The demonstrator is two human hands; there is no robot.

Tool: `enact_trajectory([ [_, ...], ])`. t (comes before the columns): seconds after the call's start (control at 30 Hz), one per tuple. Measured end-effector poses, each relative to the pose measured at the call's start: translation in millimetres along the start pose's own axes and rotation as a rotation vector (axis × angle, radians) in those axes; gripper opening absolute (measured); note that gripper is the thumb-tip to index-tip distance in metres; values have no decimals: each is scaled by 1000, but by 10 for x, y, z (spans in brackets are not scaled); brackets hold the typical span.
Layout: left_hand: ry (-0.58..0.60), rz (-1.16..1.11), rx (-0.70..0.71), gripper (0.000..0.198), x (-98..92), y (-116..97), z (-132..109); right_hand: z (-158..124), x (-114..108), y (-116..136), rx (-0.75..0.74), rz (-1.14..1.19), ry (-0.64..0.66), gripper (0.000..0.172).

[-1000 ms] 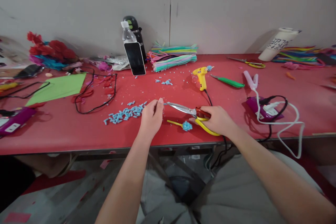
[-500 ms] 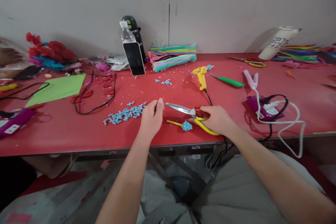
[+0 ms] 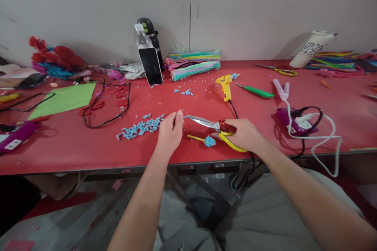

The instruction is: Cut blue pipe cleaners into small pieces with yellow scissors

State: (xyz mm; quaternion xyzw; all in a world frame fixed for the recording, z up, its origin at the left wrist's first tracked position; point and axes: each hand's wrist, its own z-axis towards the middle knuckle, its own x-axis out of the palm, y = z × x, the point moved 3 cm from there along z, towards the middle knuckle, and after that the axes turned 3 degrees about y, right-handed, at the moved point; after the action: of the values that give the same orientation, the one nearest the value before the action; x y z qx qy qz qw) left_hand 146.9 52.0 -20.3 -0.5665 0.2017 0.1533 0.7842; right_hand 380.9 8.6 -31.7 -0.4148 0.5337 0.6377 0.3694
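A clear water bottle (image 3: 141, 38) stands by the wall behind a phone (image 3: 150, 66), while the right hand (image 3: 246, 135) grips yellow-handled scissors (image 3: 216, 127) whose tips meet the pinched left hand (image 3: 170, 132) beside blue cut pieces (image 3: 140, 127), a glue gun (image 3: 225, 86) beyond.

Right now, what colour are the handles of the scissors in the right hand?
Yellow and red handles, gripped by the right hand; head view.

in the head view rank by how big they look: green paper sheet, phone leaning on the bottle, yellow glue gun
1. green paper sheet
2. phone
3. yellow glue gun
The phone and glue gun look close in size, and the gun lies nearer the camera, so their order is unsure.
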Motion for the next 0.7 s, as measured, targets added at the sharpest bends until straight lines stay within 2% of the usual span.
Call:
enact_trajectory([
  [0.7, -6, -12, 5, 40, -4, -4, -2, 11, 1, -9, 9, 10, 10, 44],
])
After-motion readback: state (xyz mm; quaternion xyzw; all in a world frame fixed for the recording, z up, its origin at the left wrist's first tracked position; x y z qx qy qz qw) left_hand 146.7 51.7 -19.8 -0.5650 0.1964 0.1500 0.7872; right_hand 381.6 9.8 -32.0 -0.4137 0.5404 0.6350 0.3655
